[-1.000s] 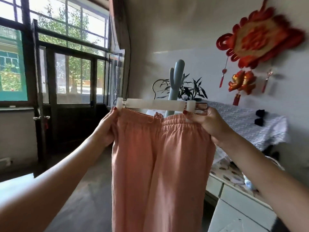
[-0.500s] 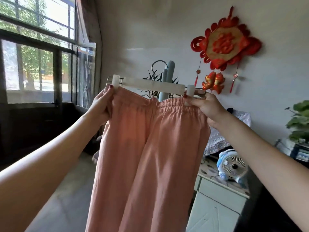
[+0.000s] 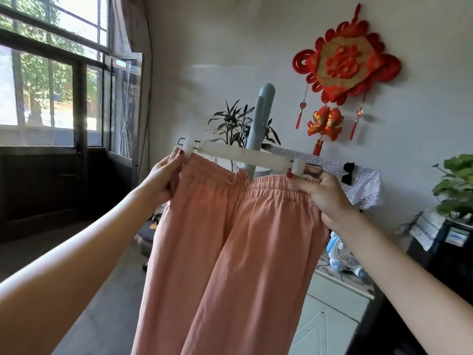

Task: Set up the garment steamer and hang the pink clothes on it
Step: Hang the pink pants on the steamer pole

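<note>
Pink trousers (image 3: pixel 230 252) on white clip hanger (image 3: pixel 243 156) now tilted, right end lower; blue steamer pole (image 3: pixel 261 119) rises higher above hanger.

both forearms are bare up from the fingers to the frame edge, with no sleeve, watch or bracelet showing. the left hand (image 3: pixel 163 175) and right hand (image 3: pixel 323 193) wear dark red nail polish, plain on the thumbnails at the tips.

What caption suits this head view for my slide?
Both hands, left hand and right hand, hold pink trousers on a clip hanger.
</note>
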